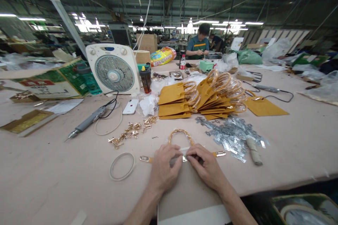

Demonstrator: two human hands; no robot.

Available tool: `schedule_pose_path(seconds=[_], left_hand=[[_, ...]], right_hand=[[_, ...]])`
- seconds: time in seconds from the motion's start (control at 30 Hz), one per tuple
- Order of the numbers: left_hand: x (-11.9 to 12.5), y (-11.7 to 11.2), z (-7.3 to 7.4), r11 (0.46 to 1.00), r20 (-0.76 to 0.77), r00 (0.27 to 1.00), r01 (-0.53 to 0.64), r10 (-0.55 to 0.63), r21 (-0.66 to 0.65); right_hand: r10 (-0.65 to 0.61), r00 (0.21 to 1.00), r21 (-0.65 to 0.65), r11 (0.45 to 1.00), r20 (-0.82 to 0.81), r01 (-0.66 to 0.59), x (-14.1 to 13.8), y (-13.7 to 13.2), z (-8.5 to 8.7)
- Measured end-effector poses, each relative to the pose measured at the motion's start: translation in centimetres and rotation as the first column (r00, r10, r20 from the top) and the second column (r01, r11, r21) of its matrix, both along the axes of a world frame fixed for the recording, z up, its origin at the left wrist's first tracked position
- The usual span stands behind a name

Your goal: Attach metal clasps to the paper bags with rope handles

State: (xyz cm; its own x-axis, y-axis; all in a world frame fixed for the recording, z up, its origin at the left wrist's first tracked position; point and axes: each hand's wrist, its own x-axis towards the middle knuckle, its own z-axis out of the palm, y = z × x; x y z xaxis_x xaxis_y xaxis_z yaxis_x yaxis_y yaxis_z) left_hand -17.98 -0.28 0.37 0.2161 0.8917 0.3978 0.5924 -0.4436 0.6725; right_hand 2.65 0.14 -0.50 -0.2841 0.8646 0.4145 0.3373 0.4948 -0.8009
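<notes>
My left hand [165,165] and my right hand [207,167] meet at the top edge of a grey-beige bag panel [195,191]. Between my fingertips sits a small silvery metal plate [184,159], pinched from both sides. Above my hands curves a plastic-wrapped yellow-brown handle [180,132]. Yellow strap ends with metal fittings stick out beside my hands, one on the left [144,159] and one on the right [219,154]. My fingers hide part of the panel's edge.
Loose metal plates [235,133] are heaped at the right, near a wrapped roll [254,152]. Gold-coloured fittings [132,130] and a tape ring [122,166] lie left. Behind are stacked yellow bags [174,102], an electric screwdriver [88,121], a phone [130,107] and a fan [113,70]. A person [198,45] sits opposite.
</notes>
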Motion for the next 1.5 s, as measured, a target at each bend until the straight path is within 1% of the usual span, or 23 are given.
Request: schedule_pose_path(seconds=[0.17,0.47,0.6,0.83,1.1,1.27,1.5], left_hand=[[0.02,0.21,-0.42,1.0,0.01,1.0,-0.002,0.001,0.028],[-0.24,0.35,-0.9,0.999,0.038,0.999,0.003,-0.005,0.049],[-0.21,0.38,-0.77,0.998,0.063,0.998,0.019,-0.023,0.056],[-0.16,0.44,-0.45,0.999,0.083,0.996,0.013,-0.017,0.05],[-0.39,0.45,-0.73,0.999,0.07,0.997,0.037,-0.039,0.028],[-0.18,0.74,-0.94,1.0,0.052,0.999,0.008,-0.009,0.023],[-0.13,0.67,-0.79,1.0,0.05,0.999,-0.007,0.006,0.024]], right_hand=[[-0.017,1.0,-0.02,1.0,-0.005,0.017,0.0,0.01,-0.17],[-0.035,0.999,-0.007,0.999,0.009,0.035,-0.28,0.1,-0.2],[-0.037,0.999,-0.009,0.999,-0.001,0.037,-0.33,0.1,-0.07],[-0.057,0.998,-0.013,0.998,0.007,0.057,-0.45,0.19,-0.2],[-0.026,0.999,-0.026,0.999,0.032,0.027,-0.32,0.22,-0.21],[-0.036,0.999,-0.014,0.999,0.038,0.036,-0.47,0.33,-0.32],[-0.045,0.997,0.004,0.999,0.057,0.045,-0.75,0.15,-0.02]])
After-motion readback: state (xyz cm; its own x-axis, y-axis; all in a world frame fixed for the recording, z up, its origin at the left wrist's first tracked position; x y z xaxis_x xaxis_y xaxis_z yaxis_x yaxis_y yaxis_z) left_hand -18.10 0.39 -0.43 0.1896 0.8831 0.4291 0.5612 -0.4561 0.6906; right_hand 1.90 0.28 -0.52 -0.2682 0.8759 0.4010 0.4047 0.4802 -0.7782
